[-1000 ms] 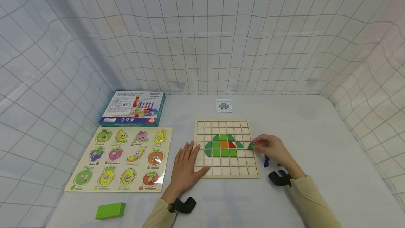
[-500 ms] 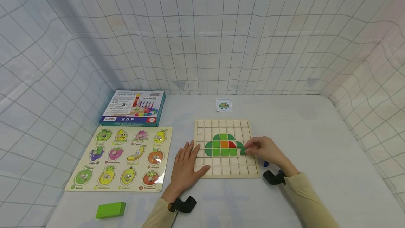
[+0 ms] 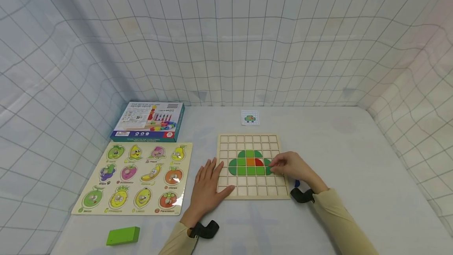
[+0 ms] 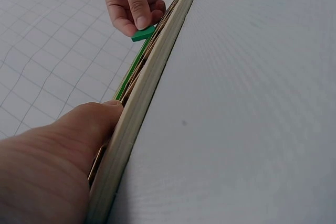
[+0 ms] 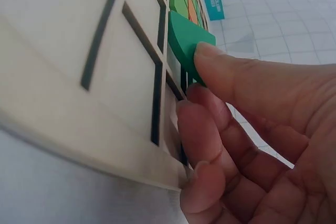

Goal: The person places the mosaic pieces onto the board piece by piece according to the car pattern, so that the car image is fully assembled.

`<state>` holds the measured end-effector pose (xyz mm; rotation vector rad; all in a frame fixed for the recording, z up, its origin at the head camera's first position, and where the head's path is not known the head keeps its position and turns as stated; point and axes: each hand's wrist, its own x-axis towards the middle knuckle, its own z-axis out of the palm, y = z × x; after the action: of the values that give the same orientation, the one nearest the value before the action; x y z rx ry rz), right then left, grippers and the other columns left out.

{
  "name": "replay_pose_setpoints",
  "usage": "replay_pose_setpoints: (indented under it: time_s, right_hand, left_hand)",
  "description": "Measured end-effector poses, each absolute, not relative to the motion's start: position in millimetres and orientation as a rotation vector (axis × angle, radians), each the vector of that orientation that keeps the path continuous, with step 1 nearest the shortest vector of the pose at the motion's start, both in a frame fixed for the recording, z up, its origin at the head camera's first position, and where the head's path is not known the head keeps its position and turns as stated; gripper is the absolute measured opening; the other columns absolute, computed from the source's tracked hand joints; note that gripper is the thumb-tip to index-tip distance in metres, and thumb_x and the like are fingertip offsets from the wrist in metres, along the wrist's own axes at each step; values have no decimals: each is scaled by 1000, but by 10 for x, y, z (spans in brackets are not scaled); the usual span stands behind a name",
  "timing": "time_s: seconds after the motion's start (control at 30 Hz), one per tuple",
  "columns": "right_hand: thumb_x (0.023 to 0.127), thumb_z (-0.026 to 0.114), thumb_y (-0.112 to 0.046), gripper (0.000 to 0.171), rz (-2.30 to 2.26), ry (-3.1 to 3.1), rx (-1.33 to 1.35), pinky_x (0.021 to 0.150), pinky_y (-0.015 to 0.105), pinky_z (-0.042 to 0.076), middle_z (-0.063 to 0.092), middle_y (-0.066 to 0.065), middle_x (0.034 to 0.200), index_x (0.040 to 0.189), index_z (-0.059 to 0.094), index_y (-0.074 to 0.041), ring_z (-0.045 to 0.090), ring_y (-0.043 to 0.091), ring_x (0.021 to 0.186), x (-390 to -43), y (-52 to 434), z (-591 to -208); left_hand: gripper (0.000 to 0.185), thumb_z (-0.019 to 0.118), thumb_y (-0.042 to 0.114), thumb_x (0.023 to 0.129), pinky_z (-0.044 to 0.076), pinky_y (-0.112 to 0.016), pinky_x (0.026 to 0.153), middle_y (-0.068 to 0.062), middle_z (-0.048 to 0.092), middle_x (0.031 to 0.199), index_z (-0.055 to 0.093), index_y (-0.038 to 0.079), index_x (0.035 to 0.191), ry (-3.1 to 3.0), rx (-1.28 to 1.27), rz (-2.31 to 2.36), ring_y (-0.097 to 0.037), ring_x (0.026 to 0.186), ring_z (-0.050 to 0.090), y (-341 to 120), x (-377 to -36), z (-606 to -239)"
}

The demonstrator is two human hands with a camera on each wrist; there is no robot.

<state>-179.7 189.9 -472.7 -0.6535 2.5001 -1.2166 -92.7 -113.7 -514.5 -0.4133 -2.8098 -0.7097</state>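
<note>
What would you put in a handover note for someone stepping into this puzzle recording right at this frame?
Right hand: pinches a green quarter-round tile at the right end of the coloured figure, tilted, not yet flat in a cell.
Left hand: flat, fingers straight, steadying the grid board at its left edge.
Done: green tiles with one orange tile and one red tile form a shape mid-board.
Left: seat the held tile; check against the pattern card beyond the board. Blue pieces lie by the right wrist.
</note>
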Motion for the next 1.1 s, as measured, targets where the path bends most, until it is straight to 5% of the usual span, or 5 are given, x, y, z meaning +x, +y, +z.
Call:
replay_pose_setpoints:
  time_s: [1.1]
  right_hand:
    - [76, 79, -8, 14, -1184, 2610, -625, 55, 26, 45, 58, -5, 74, 87, 70, -7, 53, 14, 65, -1688, 1827, -4717]
  left_hand:
    - [80, 62, 55, 84, 10, -46, 112, -15, 28, 151, 39, 7, 145, -2835, -399, -713, -30, 141, 17, -1135, -938, -5171]
